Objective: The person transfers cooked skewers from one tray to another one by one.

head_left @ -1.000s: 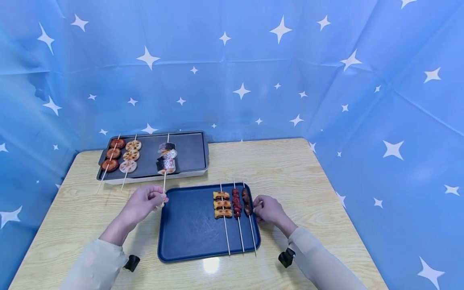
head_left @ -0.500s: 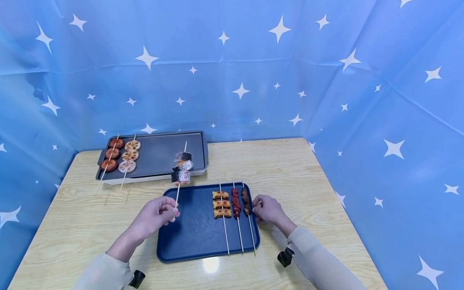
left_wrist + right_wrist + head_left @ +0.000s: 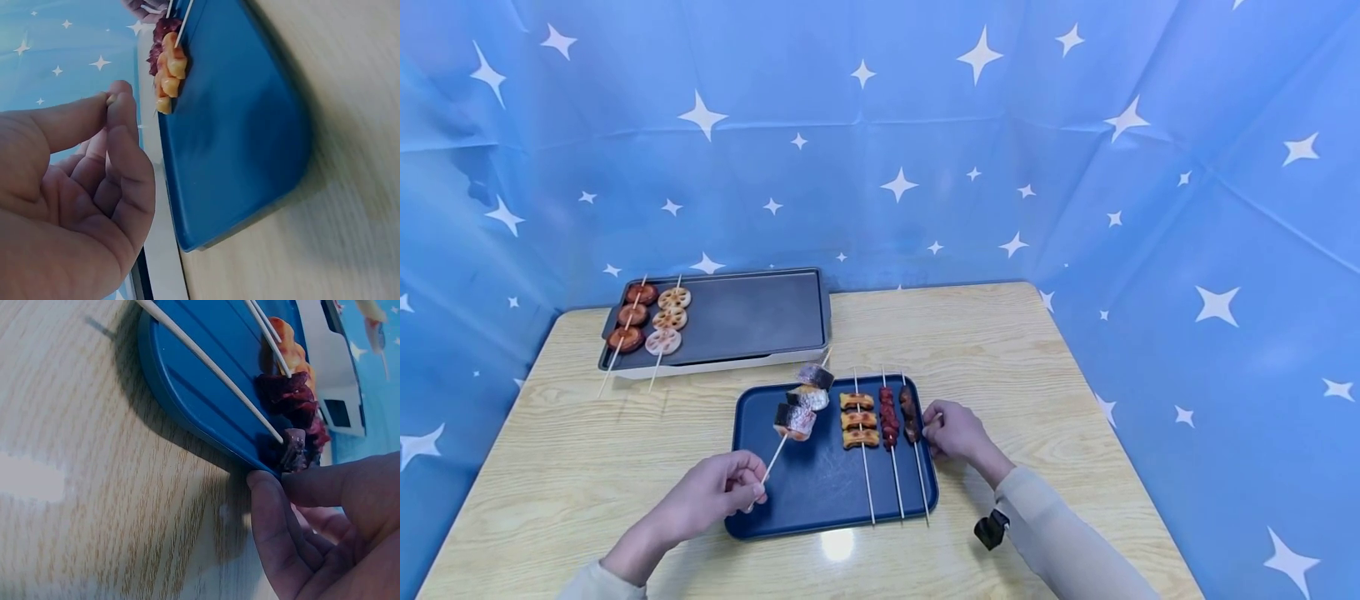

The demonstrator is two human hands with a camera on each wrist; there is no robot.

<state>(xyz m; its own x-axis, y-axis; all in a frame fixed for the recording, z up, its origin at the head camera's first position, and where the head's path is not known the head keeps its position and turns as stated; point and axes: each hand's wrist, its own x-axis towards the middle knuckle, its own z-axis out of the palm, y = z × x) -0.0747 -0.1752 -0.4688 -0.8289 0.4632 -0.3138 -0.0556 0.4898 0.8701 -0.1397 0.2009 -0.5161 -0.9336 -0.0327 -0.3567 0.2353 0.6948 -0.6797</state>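
My left hand (image 3: 722, 493) pinches the lower stick end of a skewer between thumb and fingertips. Three chunky pieces with dark, silvery skin and pale orange ends, like fish, sit on this skewer (image 3: 796, 421). It slants up and to the right above the left half of a blue tray (image 3: 820, 492); whether it touches the tray I cannot tell. In the left wrist view only the stick's tip shows between the fingers. At the tray's right edge, my right hand (image 3: 955, 429) grips the rim between thumb and forefinger, seen closely in the right wrist view.
On the tray's right side lie a yellow skewer (image 3: 859, 421), a dark red meat skewer (image 3: 889, 417) and a brown skewer (image 3: 910, 415). Behind stands a dark griddle (image 3: 752, 312) with a round brown-piece skewer (image 3: 633, 315) and a lotus root skewer (image 3: 670, 319).
My left hand has carried the fish-like skewer from above the griddle toward me and right, over the tray, tilting it rightward. The right hand has stayed at the tray's rim.
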